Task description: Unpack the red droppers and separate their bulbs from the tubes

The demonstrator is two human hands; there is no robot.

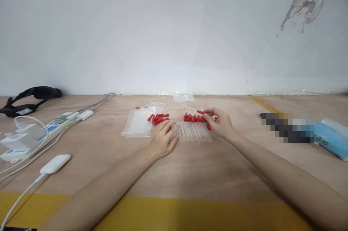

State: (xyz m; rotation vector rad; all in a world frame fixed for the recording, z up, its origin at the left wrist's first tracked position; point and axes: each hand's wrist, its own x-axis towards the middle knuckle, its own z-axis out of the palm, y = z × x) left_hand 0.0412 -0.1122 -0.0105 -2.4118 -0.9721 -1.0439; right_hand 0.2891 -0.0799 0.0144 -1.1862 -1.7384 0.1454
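Note:
My right hand (218,123) pinches a dropper with a red rubber bulb (200,112) and a thin clear tube pointing left. Below it, a row of droppers lies side by side, their red bulbs (191,118) bunched along the middle. Clear tubes (191,132) fan toward me from there, and some point toward the wall. At the left end of this row rests my left hand (164,139), fingers apart and lying low over the tubes, with a bit of red showing beside them. Loose red bulbs (158,118) sit in a small heap just beyond my left fingers.
Clear plastic bags (137,123) lie left of the heap; another bag (184,97) is against the wall. Farther left are a power strip (51,127) with chargers, a white corded device (55,164) and a black strap (32,98). A blue packet (330,140) is at right.

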